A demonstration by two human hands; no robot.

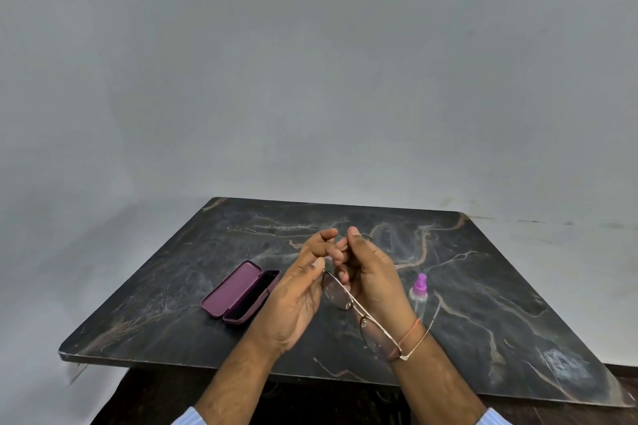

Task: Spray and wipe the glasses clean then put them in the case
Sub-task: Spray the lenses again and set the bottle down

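Lying open on the dark marbled bench (483, 286), a purple case (241, 291) sat at the left, lid flat and empty. Just right of it, the left hand (297, 297) pinched one end of the glasses (362, 314) with thumb and fingers, palm turned inward. The right hand (371, 272) gripped the frame near its upper temple, holding the glasses above the bench. Farther right stood a clear spray bottle (418, 297) with a purple nozzle.
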